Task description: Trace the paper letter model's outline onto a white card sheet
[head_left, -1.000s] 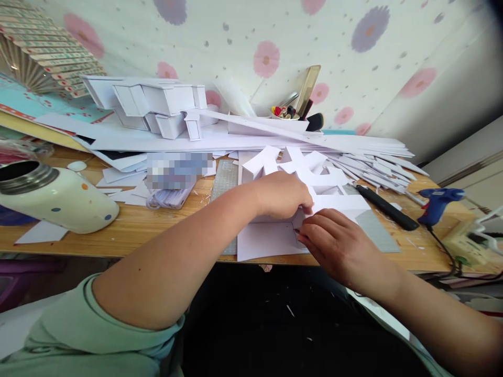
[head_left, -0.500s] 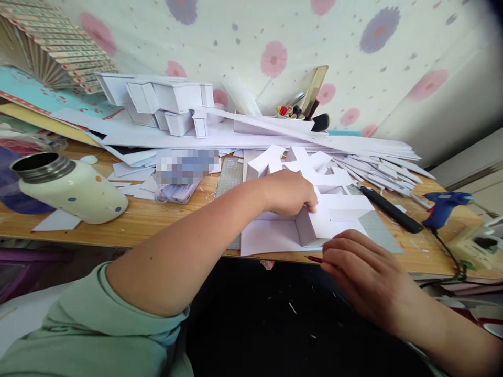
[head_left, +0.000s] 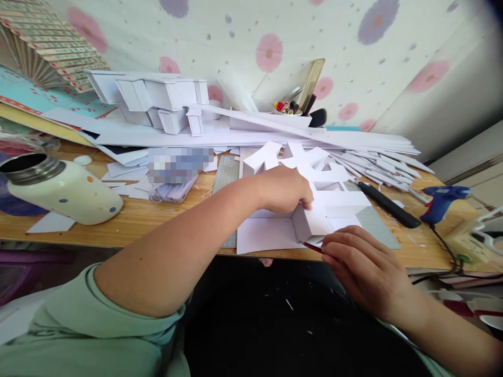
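Observation:
A white foam-board model (head_left: 341, 203), made of several upright walls and box shapes, lies near the table's front edge. My left hand (head_left: 283, 189) reaches over it, closed, with the fingertips on the top edge of its front box (head_left: 317, 222). Some of those fingers are hidden behind the hand. In my right hand (head_left: 363, 267), closed, is a thin dark red pencil (head_left: 313, 246). Its tip points left and meets the white base sheet (head_left: 267, 235) by the box's lower front corner.
A grey cutting mat (head_left: 226, 180) lies under the model. To the right are a black cutter (head_left: 389, 204) and a blue glue gun (head_left: 444, 201) with its cable. An uncapped bottle (head_left: 70, 191) stands left. Behind sit another white model (head_left: 157, 97) and board strips (head_left: 381, 165).
The pencil in my right hand has moved slightly up and left, its tip now at the foot of the box. My left hand stays on the model. The view has shifted slightly.

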